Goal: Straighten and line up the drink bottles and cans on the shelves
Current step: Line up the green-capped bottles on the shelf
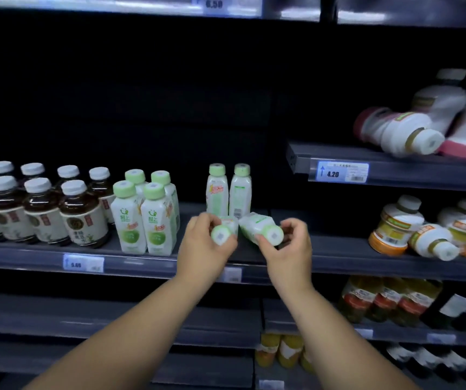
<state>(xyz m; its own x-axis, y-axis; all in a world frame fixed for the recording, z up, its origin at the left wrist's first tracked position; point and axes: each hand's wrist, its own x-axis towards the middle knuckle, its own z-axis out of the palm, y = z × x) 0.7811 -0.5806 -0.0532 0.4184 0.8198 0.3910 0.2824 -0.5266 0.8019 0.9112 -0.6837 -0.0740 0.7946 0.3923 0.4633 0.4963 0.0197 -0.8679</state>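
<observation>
Left of the 4.20 price tag (338, 171) I count eight green-capped bottles (129, 220): six upright, two lying down. Farther left of it I make out eight dark tea bottles (82, 220), going by their white caps. Above the tag are roughly three pink-banded bottles (395, 130), too blurred to be sure. Below it are at least three orange-banded bottles (389, 229).

Hands (203, 249) (290, 251) on fallen bottles (222, 235) (257, 226)

The top price tag (226, 5) reads 6.50, and the right price tag (338, 172) on its shelf edge reads 4.20.
</observation>
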